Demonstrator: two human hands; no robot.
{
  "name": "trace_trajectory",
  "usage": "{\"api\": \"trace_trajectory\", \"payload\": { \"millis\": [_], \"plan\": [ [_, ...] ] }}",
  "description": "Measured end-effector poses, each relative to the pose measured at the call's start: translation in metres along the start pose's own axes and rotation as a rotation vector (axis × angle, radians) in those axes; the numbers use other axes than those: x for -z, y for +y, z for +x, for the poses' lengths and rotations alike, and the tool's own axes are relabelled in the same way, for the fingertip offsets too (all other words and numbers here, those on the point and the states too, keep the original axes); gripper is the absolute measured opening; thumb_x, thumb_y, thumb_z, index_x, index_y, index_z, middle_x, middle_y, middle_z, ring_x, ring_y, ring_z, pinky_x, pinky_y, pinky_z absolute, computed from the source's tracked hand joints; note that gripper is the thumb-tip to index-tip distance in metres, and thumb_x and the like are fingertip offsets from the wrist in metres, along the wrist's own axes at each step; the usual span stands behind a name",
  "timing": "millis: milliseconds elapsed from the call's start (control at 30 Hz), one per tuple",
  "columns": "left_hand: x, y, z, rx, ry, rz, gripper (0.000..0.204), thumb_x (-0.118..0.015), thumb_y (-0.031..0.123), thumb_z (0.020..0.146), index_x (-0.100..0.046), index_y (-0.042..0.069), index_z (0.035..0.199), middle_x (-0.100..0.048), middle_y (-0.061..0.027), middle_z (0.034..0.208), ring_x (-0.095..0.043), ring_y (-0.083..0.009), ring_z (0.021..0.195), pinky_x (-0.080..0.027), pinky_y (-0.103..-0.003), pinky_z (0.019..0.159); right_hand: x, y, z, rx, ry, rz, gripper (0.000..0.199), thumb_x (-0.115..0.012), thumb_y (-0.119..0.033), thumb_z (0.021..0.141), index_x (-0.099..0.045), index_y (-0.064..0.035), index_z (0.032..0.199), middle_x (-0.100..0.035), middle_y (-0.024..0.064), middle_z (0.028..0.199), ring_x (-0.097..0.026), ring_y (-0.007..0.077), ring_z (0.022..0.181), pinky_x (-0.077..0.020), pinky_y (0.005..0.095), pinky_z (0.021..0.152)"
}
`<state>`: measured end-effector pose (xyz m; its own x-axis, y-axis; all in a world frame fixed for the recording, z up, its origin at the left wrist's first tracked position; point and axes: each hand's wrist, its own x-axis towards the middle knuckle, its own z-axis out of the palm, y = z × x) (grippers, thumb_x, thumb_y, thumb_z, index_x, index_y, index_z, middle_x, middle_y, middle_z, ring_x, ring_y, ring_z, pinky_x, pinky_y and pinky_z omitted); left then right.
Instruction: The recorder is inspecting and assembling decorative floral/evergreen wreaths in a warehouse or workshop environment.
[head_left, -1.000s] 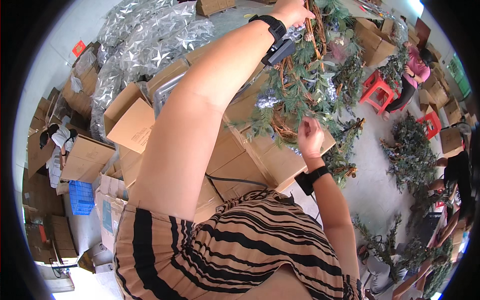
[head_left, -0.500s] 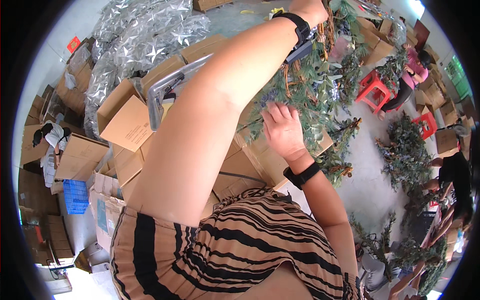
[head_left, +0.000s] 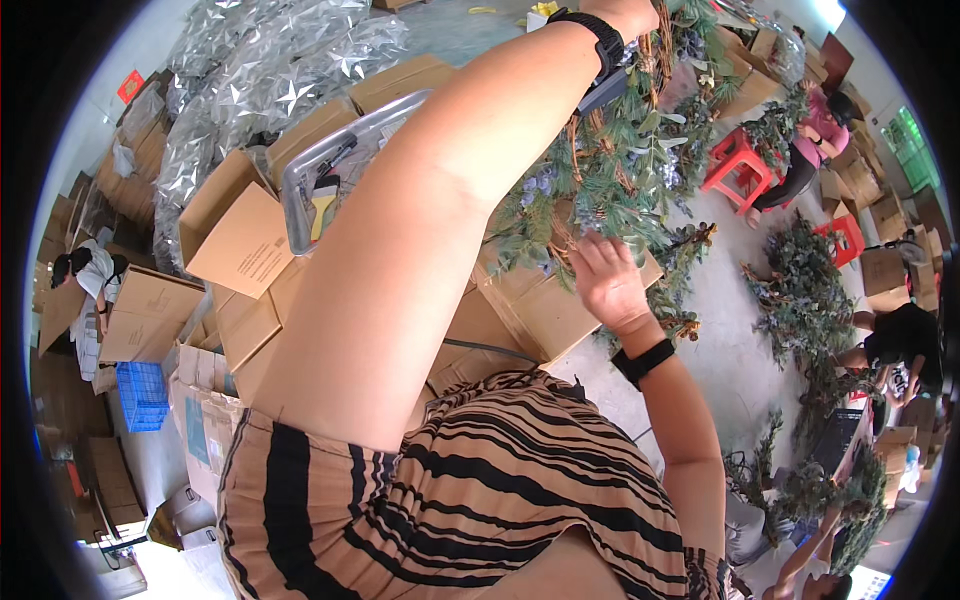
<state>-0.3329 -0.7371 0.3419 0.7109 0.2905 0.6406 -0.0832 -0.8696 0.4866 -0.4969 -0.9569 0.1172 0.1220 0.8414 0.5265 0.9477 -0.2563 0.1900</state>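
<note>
A wreath-like bundle of artificial greenery (head_left: pixel 640 130), with brown twigs, pine needles, eucalyptus leaves and blue berries, hangs or lies over cardboard boxes in front of me. My left hand (head_left: pixel 632 14) reaches across to its far end, beside the brown twigs; the upper edge cuts off this hand and its fingers do not show. My right hand (head_left: pixel 610 280) is at the near edge of the greenery, its fingers extended and slightly apart, with no object seen in them. Whether the fingertips touch the leaves is unclear. Beside my left wrist is a dark box-shaped item (head_left: pixel 606 92), partly hidden.
Left of my arm stand a clear plastic bin (head_left: pixel 292 205) with small tools and an open carton (head_left: pixel 240 235). Plastic-wrapped silver stars (head_left: pixel 290 75) pile up behind. To the right are a red stool (head_left: pixel 738 165), more greenery (head_left: pixel 805 290) and several people working.
My right hand has moved right and a little nearer to me, away from the middle of the greenery. My left arm stays stretched toward the far end.
</note>
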Motion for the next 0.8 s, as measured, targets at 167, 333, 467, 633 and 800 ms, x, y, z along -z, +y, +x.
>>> {"api": "trace_trajectory", "payload": {
  "millis": [167, 333, 467, 633, 800],
  "plan": [
    [-0.002, 0.016, -0.005, 0.025, -0.025, -0.013, 0.022, -0.059, 0.015, 0.075, -0.067, -0.005, 0.081, -0.064, -0.0290, 0.083, -0.064, -0.0423, 0.084, -0.051, -0.047, 0.071, -0.002, -0.024, 0.001, 0.012, 0.051, 0.076, 0.029, -0.059, -0.009, 0.071, -0.063, -0.0032, 0.099, -0.058, 0.0114, 0.105, -0.055, 0.0276, 0.109, -0.0430, 0.0423, 0.093],
    [0.003, 0.016, -0.007, 0.028, -0.019, -0.061, 0.022, -0.058, 0.014, 0.076, -0.067, -0.005, 0.082, -0.064, -0.0293, 0.085, -0.064, -0.0430, 0.086, -0.051, -0.046, 0.073, 0.012, -0.037, 0.050, 0.046, 0.066, 0.110, 0.032, -0.055, -0.015, 0.076, -0.059, -0.0013, 0.105, -0.055, 0.0130, 0.111, -0.050, 0.0276, 0.112, -0.0383, 0.0417, 0.099],
    [0.025, 0.019, -0.018, 0.064, -0.032, -0.061, 0.021, -0.059, 0.012, 0.076, -0.067, -0.006, 0.083, -0.065, -0.0293, 0.085, -0.064, -0.0422, 0.087, -0.051, -0.047, 0.074, 0.009, -0.039, 0.097, -0.034, 0.067, 0.042, 0.036, -0.055, -0.015, 0.078, -0.059, -0.0012, 0.112, -0.054, 0.0144, 0.117, -0.048, 0.0284, 0.117, -0.0365, 0.0427, 0.102],
    [0.002, 0.035, -0.021, 0.047, -0.045, -0.051, 0.020, -0.061, 0.011, 0.077, -0.067, -0.006, 0.086, -0.065, -0.0292, 0.088, -0.064, -0.0421, 0.088, -0.051, -0.047, 0.074, -0.002, 0.001, 0.056, -0.014, -0.354, -0.192, 0.038, -0.053, -0.015, 0.081, -0.061, 0.0001, 0.115, -0.051, 0.0147, 0.126, -0.044, 0.0282, 0.124, -0.0302, 0.0425, 0.109],
    [0.014, 0.008, -0.014, 0.008, -0.051, -0.091, 0.020, -0.063, 0.013, 0.074, -0.066, -0.006, 0.082, -0.064, -0.0297, 0.085, -0.064, -0.0422, 0.087, -0.051, -0.047, 0.074, 0.008, 0.024, 0.039, 0.114, -0.286, -0.296, 0.041, -0.058, -0.019, 0.081, -0.059, 0.0017, 0.116, -0.050, 0.0120, 0.129, -0.045, 0.0256, 0.124, -0.0283, 0.0402, 0.111]
  ]
}}
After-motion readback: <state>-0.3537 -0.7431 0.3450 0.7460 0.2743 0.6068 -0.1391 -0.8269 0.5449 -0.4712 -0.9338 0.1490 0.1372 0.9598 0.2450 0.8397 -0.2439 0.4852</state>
